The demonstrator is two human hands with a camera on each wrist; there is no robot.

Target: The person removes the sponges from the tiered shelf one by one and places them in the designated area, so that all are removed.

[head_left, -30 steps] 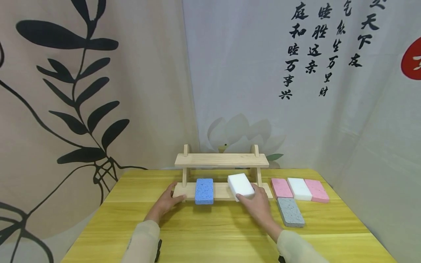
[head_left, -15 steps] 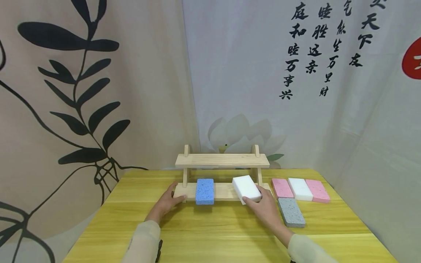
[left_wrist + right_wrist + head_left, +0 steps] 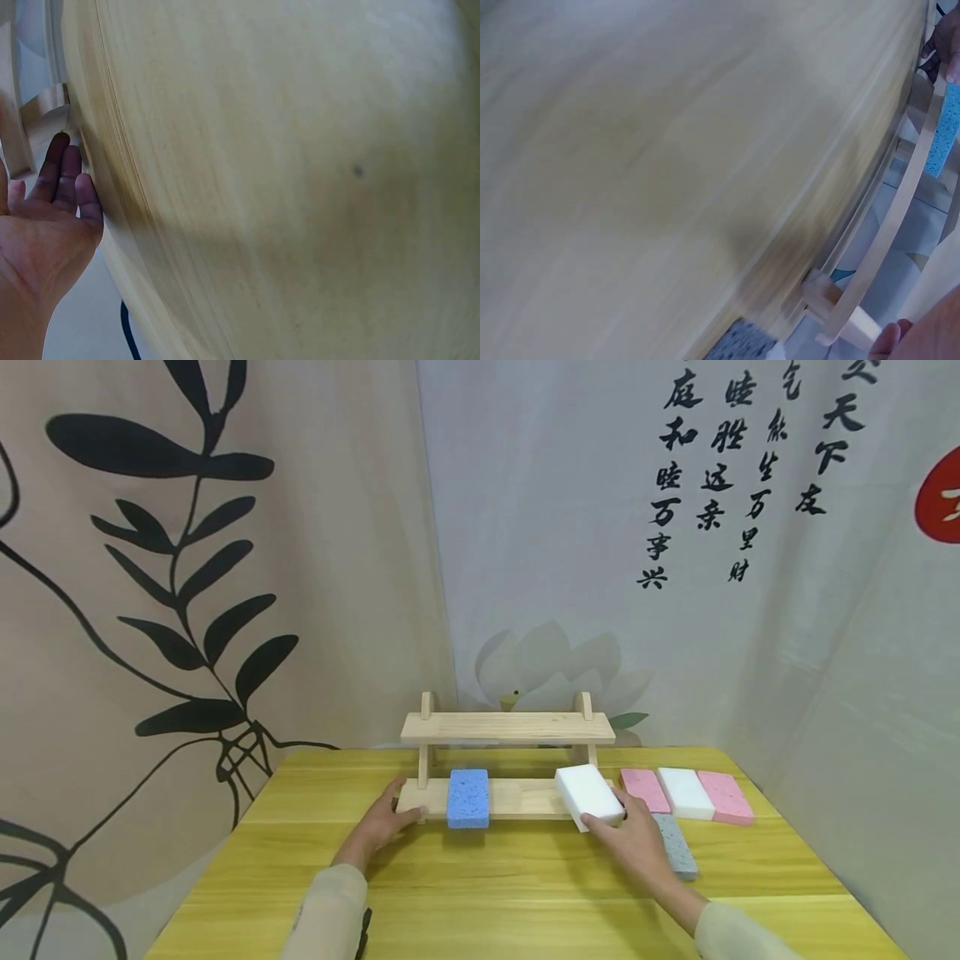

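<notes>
In the head view, my right hand (image 3: 636, 842) pinches a white sponge (image 3: 588, 792) between thumb and fingers. It is tilted over the right end of the lower shelf of a small two-tier wooden rack (image 3: 517, 798). My left hand (image 3: 381, 823) grips the left end of that shelf, thumb at the front and fingers toward the back; the left wrist view shows its fingers (image 3: 69, 176) against the wood. A speckled blue sponge (image 3: 468, 798) lies on the shelf's left part, its front edge jutting out.
Right of the rack, a pink sponge (image 3: 643, 791), a white sponge (image 3: 686, 793) and another pink sponge (image 3: 725, 797) lie side by side on the wooden table (image 3: 480, 893). A grey sponge (image 3: 677, 850), partly behind my right hand, lies nearer. A printed curtain (image 3: 360, 568) hangs behind.
My right hand has carried the white sponge rightward along the lower shelf, from right of the middle to its right end. The left hand and the blue sponge have stayed put.
</notes>
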